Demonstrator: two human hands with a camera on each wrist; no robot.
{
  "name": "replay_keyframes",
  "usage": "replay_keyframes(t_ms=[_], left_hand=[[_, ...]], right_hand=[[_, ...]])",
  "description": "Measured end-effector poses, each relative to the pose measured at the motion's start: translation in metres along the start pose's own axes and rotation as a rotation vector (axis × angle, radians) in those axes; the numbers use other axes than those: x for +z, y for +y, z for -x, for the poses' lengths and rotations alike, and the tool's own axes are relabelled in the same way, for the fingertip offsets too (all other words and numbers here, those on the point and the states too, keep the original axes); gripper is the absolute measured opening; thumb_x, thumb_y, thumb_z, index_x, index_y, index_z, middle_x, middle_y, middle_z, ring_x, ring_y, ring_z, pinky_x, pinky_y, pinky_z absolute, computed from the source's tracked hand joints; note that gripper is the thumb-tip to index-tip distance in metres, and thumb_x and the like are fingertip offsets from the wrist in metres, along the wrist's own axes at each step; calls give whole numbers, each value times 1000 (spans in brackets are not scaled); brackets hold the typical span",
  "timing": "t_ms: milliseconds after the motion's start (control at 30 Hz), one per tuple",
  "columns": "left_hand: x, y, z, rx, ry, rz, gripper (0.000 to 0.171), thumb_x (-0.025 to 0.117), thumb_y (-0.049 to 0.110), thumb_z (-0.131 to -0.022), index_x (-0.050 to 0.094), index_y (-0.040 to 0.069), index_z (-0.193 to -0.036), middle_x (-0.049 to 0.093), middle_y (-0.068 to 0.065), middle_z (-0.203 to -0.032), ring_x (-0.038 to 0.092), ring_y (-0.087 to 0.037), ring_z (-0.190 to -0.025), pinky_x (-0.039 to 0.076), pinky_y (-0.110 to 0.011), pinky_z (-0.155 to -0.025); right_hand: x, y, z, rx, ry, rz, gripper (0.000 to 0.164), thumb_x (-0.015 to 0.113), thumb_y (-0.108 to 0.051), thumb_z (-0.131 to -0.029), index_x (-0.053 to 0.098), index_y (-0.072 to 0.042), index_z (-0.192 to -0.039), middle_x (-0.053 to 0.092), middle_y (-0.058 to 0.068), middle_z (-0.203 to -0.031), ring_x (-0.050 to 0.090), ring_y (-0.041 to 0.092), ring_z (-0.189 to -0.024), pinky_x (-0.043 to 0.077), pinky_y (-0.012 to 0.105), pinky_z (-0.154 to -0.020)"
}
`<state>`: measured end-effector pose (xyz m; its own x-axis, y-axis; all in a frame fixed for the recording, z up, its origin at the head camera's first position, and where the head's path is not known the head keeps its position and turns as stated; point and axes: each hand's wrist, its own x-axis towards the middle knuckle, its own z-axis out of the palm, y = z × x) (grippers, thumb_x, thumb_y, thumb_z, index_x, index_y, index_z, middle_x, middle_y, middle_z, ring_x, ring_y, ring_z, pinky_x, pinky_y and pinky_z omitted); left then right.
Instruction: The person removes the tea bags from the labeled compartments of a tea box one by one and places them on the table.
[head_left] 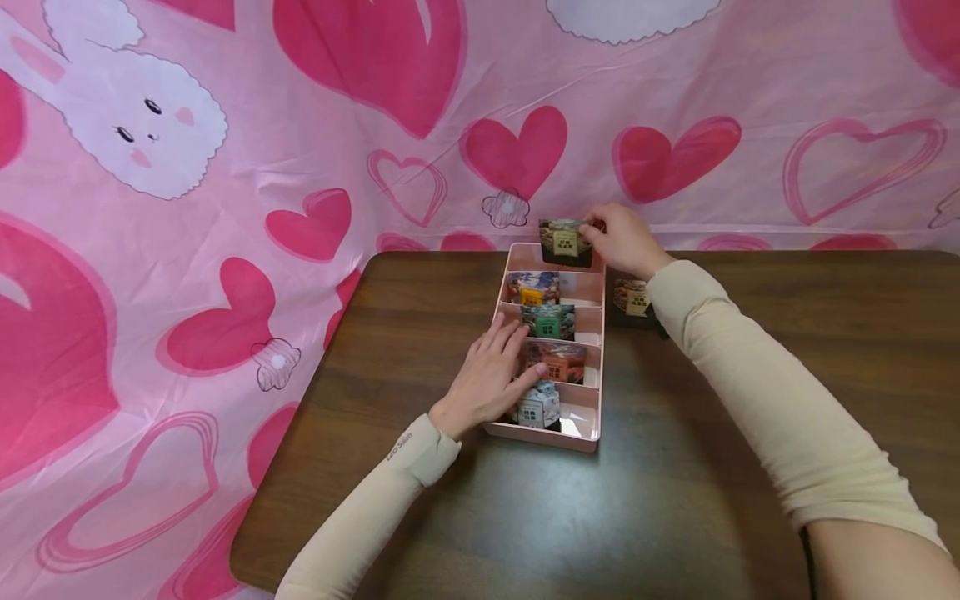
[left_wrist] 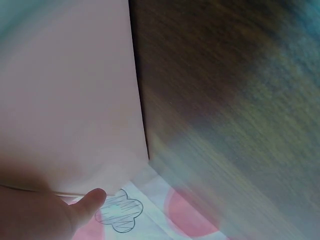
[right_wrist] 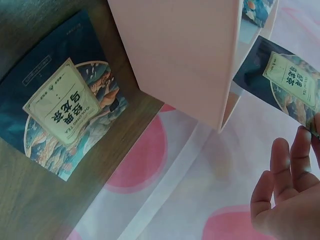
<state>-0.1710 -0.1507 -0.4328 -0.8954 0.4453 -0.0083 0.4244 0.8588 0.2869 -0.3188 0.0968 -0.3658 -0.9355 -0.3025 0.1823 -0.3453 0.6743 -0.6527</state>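
Observation:
My right hand (head_left: 626, 242) pinches the upper edge of a dark oolong tea packet (head_left: 564, 242) over the far compartment of a pink divided box (head_left: 543, 437). In the right wrist view the packet's (right_wrist: 290, 80) lower end reaches the box opening. My left hand (head_left: 483, 375) rests across the box's left rim, fingers extended, thumb over the nearer compartments. Closer compartments hold an orange-labelled packet (head_left: 532, 289), a green one (head_left: 551, 323), a red one (head_left: 562, 365) and a pale one (head_left: 538, 408). Another oolong packet (right_wrist: 65, 105) lies on the table beside the box.
The box stands on a dark wooden table (head_left: 652, 492), its far end close to the back edge. Right behind the table hangs a pink cloth (head_left: 585, 83) printed with hearts and a rabbit. My right forearm (head_left: 780, 408) extends over the table's right side.

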Motion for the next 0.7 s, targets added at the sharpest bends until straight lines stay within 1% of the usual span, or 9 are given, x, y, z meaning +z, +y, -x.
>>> replay_keyframes(t_ms=[100, 267, 400, 467, 633, 700], left_hand=[[0, 0, -1, 1, 1, 1, 76, 31, 65, -95, 31, 13, -151, 30, -5, -158, 5, -23, -152, 23, -51, -118], [1, 0, -2, -7, -3, 1, 76, 30, 65, -95, 32, 13, -150, 31, -5, -157, 6, -23, -152, 23, -51, -118], [1, 0, -2, -13, -7, 1, 77, 30, 65, -95, 31, 13, -151, 31, -5, -157, 6, -23, -152, 22, -51, -118], [1, 0, -3, -13, -10, 3, 77, 30, 65, -95, 31, 13, -151, 30, -5, -157, 6, -23, -152, 22, -51, -119], [2, 0, -2, -15, -9, 10, 77, 30, 66, -95, 31, 13, -151, 31, -5, -157, 6, -23, -152, 21, -51, -119], [2, 0, -2, -17, -6, 13, 78, 30, 66, -94, 31, 13, -151, 31, -5, -157, 6, -23, -152, 21, -52, -119]], right_hand=[[-3, 3, 1, 7, 6, -16, 28, 46, -21, -101, 64, 0, -99, 63, 19, -96, 50, 28, -77, 39, 38, -71], [-8, 7, 4, 41, 16, -71, 31, 43, -24, -102, 60, 1, -106, 63, 20, -97, 49, 25, -72, 38, 35, -68], [-14, 13, 6, 58, 25, -92, 32, 43, -25, -102, 60, 1, -107, 63, 20, -92, 51, 20, -69, 40, 33, -67], [-17, 15, 9, 69, 22, -114, 33, 43, -27, -102, 60, 1, -107, 64, 20, -93, 53, 18, -72, 40, 32, -68], [-26, 25, 14, 106, -8, -211, 35, 45, -29, -102, 59, 2, -107, 65, 11, -92, 54, 7, -80, 42, 24, -72], [-29, 30, 16, 115, -17, -232, 35, 45, -28, -102, 60, 3, -105, 63, 6, -88, 53, 3, -80, 41, 21, -73]])
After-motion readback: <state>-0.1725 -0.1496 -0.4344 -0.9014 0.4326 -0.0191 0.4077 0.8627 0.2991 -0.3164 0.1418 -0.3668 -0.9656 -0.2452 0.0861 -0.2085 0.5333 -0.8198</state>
